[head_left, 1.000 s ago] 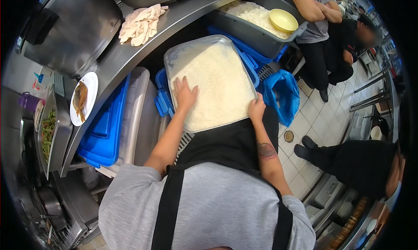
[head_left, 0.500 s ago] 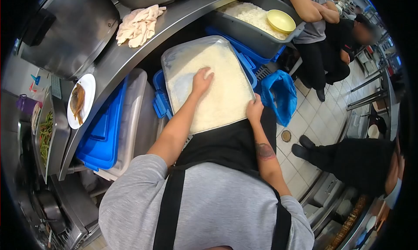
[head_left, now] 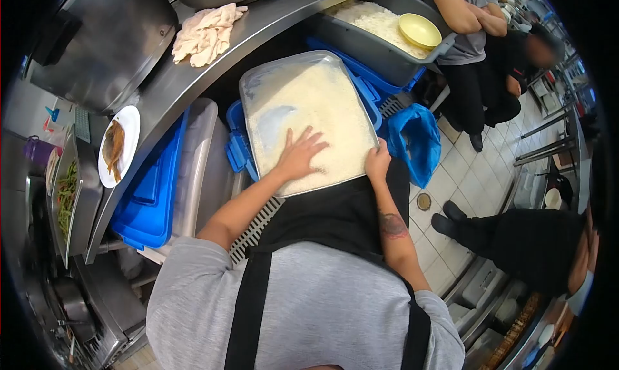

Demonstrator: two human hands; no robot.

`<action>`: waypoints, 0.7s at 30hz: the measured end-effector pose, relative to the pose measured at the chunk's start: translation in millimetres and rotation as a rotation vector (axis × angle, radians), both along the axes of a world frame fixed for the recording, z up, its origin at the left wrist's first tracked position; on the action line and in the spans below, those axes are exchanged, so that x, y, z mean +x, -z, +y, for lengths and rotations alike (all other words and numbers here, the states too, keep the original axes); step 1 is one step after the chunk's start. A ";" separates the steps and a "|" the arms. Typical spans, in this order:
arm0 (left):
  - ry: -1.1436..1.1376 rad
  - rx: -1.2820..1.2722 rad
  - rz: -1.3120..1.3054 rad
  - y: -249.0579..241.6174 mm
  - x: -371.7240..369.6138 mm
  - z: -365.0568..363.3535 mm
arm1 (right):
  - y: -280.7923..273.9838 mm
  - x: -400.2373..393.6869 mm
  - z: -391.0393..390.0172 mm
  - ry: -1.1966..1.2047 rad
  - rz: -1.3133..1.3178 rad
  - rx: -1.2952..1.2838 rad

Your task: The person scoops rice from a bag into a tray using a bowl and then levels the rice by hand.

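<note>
A shallow metal tray [head_left: 289, 59] full of pale, fine grains [head_left: 335, 122] sits in front of my body. My left hand [head_left: 302, 156] lies on the grains at the tray's near side, palm down with the fingers spread. To the left, a bare greyish patch of tray bottom shows through the grains. My right hand [head_left: 378, 160] is closed around the right rim near the front corner. A blue lid or bin edge [head_left: 237, 141] with clasps pokes out beneath the tray.
A grey tub [head_left: 387, 55] of white grains with a yellow bowl [head_left: 420, 31] stands ahead. A blue bag [head_left: 416, 144] hangs at right. The steel counter [head_left: 222, 67] carries a cloth [head_left: 207, 35] and a plate with fish [head_left: 115, 151]. Several people are on the right.
My left hand has moved toward me over the grains, from the tray's middle to its near side, and its fingers have spread. The right hand stays on the rim.
</note>
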State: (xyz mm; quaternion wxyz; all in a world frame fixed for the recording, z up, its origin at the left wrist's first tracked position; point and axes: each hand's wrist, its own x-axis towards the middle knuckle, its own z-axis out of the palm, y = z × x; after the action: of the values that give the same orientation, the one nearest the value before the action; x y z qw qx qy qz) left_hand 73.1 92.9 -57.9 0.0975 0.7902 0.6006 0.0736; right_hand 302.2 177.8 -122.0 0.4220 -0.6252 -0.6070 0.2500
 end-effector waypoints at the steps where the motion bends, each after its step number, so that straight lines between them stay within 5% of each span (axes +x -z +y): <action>1: -0.025 0.016 0.013 1.8 -5.8 7.4 | -3.4 -0.2 -0.8 -0.006 0.016 -0.040; 10: -0.597 0.309 -0.120 46.3 -43.2 70.7 | -11.3 -0.9 -2.8 -0.007 0.034 -0.105; 21: -0.214 0.230 -0.487 45.5 5.4 14.4 | -0.6 -0.1 -1.1 -0.013 0.022 -0.014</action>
State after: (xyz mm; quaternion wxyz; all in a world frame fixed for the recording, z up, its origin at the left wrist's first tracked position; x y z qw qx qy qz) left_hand 78.5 107.3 -103.4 0.1403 0.6872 0.6272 0.3387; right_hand 302.1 176.7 -121.4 0.4226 -0.6216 -0.6045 0.2638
